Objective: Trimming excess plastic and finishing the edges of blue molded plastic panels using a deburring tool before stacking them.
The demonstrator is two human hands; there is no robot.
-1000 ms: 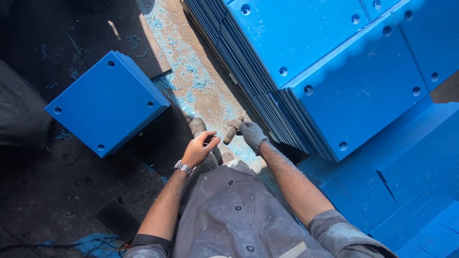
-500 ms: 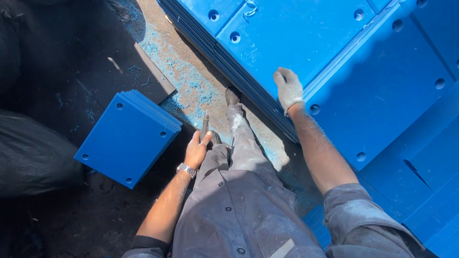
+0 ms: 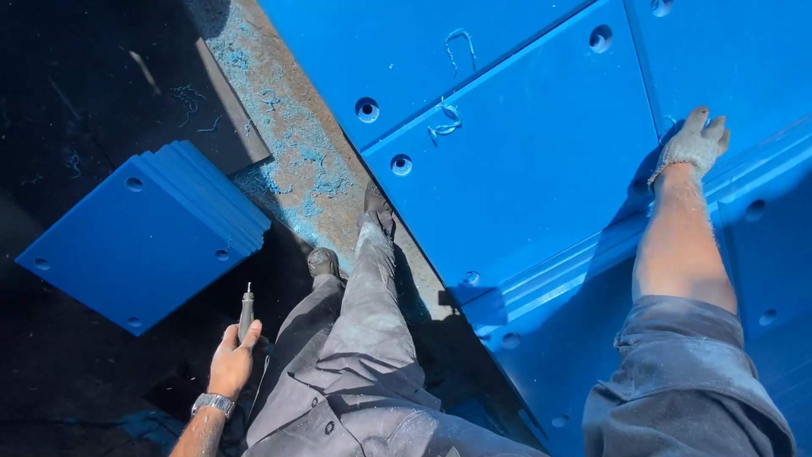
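Note:
My left hand (image 3: 231, 360) is bare with a wristwatch and grips a slim grey hand tool (image 3: 246, 311) that points up, beside my left thigh. My right hand (image 3: 694, 145) wears a grey knit glove and rests flat, fingers apart, on a large blue plastic panel (image 3: 524, 169) with drilled holes. That panel lies on a stack of similar blue panels at the right. My grey trousers and shoes (image 3: 376, 207) stand on the floor between both hands.
A small stack of square blue plates (image 3: 144, 237) lies on the dark floor at the left. A rusty strip of floor (image 3: 288, 144) strewn with blue shavings runs along the panel stack. Curled blue shavings (image 3: 447, 127) lie on the big panel.
My view has closed in on the panels. My right hand slid further right and up across the blue panel. My left hand with the tool dropped lower, down beside my thigh.

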